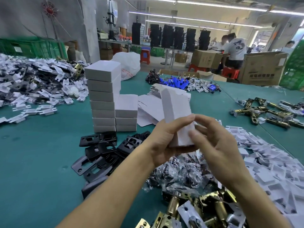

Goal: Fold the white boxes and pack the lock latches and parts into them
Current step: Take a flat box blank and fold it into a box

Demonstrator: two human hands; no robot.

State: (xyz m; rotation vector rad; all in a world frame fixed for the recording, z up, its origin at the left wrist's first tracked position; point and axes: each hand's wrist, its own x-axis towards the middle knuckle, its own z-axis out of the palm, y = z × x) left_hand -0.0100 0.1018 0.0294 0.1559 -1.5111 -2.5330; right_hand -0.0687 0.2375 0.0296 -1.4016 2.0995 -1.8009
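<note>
White box (176, 116) upright between left hand (164, 139) and right hand (212, 140).

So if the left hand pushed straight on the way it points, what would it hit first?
Likely the right hand, which grips the same white cardboard box opposite; depth is unclear.

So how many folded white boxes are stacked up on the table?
10: seven in the taller stack, three in the shorter stack beside it. The left hand and right hand hold one more box; others may be hidden behind.
</note>
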